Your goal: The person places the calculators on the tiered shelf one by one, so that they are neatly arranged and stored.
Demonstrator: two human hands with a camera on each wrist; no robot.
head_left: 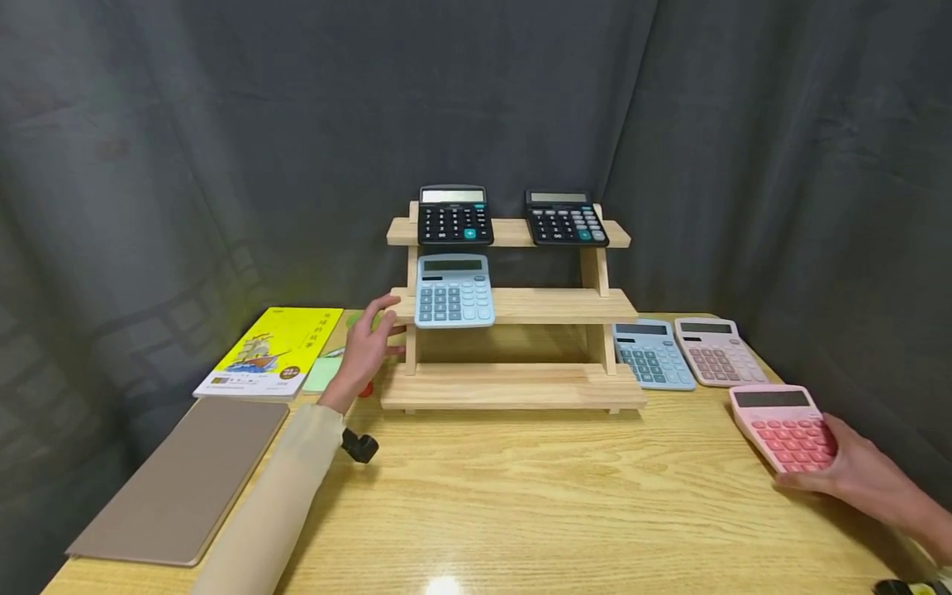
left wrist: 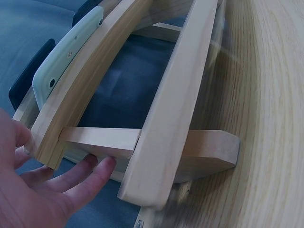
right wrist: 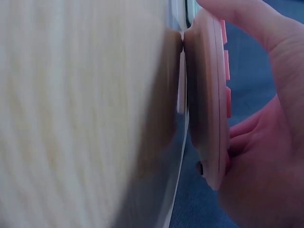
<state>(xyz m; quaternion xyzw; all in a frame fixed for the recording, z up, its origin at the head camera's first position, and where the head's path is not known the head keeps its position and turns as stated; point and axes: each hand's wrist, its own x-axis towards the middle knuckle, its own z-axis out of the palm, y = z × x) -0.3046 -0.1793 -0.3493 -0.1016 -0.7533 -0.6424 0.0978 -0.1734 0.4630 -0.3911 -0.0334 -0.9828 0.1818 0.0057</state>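
My right hand (head_left: 863,475) grips a pink calculator (head_left: 773,398) by its near and right edges. In the right wrist view the calculator (right wrist: 211,104) is seen edge-on, close over the tabletop and its own shadow. My left hand (head_left: 366,347) holds the left end of the middle shelf of a three-tier wooden stand (head_left: 558,306). In the left wrist view, fingers (left wrist: 83,171) reach under that shelf beside the upright. A light blue calculator (head_left: 454,291) leans on the middle tier. Two black calculators (head_left: 455,216) stand on the top tier.
Right of the stand lie another blue calculator (head_left: 654,355) and a pale pink calculator (head_left: 717,353). At left are a yellow book (head_left: 271,351), a brown notebook (head_left: 182,479) and a green pad (head_left: 321,376). A dark curtain (head_left: 297,124) hangs behind the table (head_left: 521,496).
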